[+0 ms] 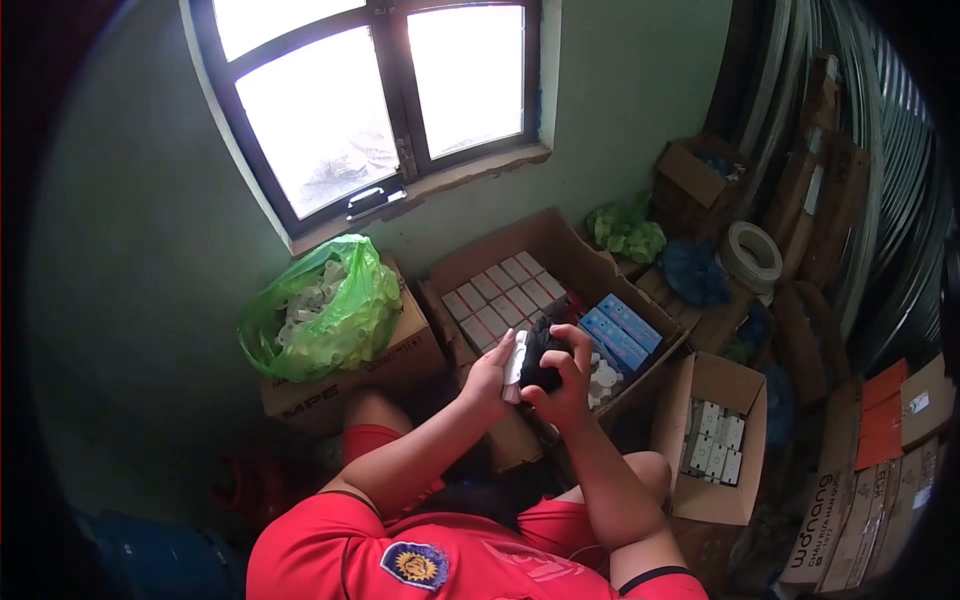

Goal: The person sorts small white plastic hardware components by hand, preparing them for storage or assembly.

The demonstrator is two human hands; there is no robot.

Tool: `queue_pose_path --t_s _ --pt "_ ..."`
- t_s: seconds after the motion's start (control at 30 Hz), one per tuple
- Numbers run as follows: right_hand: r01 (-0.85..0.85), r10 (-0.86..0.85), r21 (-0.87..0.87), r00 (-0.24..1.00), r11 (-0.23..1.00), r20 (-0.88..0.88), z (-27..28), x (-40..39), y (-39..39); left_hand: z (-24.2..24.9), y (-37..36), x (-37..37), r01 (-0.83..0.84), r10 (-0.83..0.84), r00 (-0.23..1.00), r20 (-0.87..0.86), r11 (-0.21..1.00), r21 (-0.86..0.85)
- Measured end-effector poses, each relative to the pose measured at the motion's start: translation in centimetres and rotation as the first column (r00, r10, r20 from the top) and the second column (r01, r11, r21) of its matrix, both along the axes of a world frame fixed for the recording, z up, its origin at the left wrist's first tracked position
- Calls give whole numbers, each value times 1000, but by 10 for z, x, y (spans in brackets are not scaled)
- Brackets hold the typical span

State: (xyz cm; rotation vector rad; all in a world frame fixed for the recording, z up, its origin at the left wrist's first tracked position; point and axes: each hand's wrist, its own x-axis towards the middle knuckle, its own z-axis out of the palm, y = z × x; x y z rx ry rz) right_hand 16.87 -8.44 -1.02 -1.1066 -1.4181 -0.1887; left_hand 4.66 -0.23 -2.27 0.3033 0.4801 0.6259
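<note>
In front of my body, my left hand (485, 382) grips a flat white plastic piece (516, 364), with the thumb along its edge. My right hand (566, 388) curls its fingers round a dark black object (542, 356) whose kind I cannot make out. The two held things are side by side and seem to touch. Below and behind them stands an open carton (478, 248) holding rows of small white-and-red boxes (497, 284), blue boxes (622, 335) and loose white plastic parts (603, 380).
Left, a green plastic bag (372, 330) of white fittings sits on a closed carton (398, 368). A smaller open carton (748, 440) with several pale modules stands right. Behind it are a white coil (750, 256), blue bags (692, 274) and long metal lengths (880, 200).
</note>
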Motion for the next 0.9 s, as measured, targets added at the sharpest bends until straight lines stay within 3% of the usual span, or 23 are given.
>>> queue_pose_path --t_s 0.07,0.17,0.23,0.33,0.43,0.53,0.63,0.67,0.77,0.8,0.9 --pt "48 -50 -56 998 997 -39 -9 2 4 4 1 0 41 -41 999 -12 999 -29" --pt "-116 112 -121 993 986 -35 0 5 8 -6 5 3 -9 13 999 41 997 -76" --pt "-148 152 -149 988 978 18 5 3 12 20 -4 2 -75 84 995 50 985 -153" --pt "-82 73 -120 995 989 -74 -11 -2 18 -4 6 4 -253 297 936 -191 941 226" --pt "-37 16 -94 976 995 -217 -9 -5 15 19 0 4 -314 434 891 -136 803 506" --pt "47 -89 -170 964 984 -252 -6 -4 14 25 -4 14 -349 464 882 -85 762 546" --pt "-44 -92 -264 872 963 -480 1 -7 11 33 -12 14 -249 559 821 -111 527 813" --pt "-88 -58 -250 851 964 -522 -5 -4 13 34 -12 18 -232 658 752 -41 321 918" --pt "-161 -107 -260 622 952 -776 -2 -6 14 43 5 17 14 660 738 138 -220 975" --pt "-353 -67 -212 380 911 -923 9 -3 9 49 2 16 51 636 763 113 -233 971" --pt "-742 -59 42 -109 669 -992 -21 28 8 45 9 7 72 443 881 166 -473 878"
